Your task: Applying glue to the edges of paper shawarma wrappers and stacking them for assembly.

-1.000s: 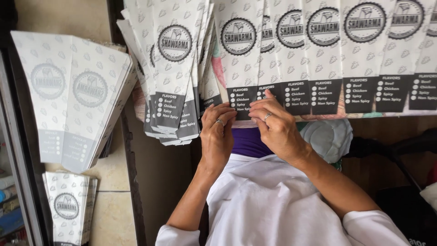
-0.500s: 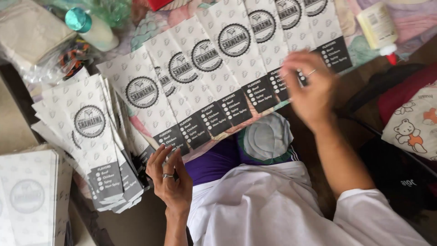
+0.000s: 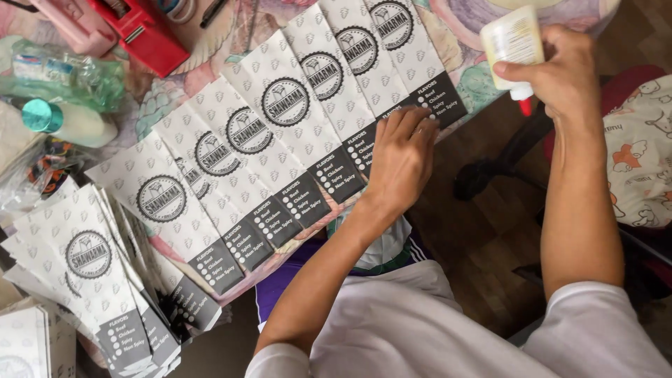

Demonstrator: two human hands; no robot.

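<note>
Paper sleeves (image 3: 294, 133): flat, overlapped | left hand (image 3: 402, 157) fingers flat on them | right hand (image 3: 560, 73) grips plastic glue bottle (image 3: 514, 42)

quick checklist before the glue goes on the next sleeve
1. Glue bottle gripped in right hand: ok.
2. Red nozzle pointing down: ok, but it hangs past the table edge, not over a sleeve.
3. Left hand pressing down the lower end of the fanned paper sleeves: ok.
4. Sleeves overlapped in an even row on the table: ok.
5. Nozzle open or capped: cannot tell.
6. Loose stack of sleeves at the left kept apart from the row: not ok, it touches the row's end.
</note>
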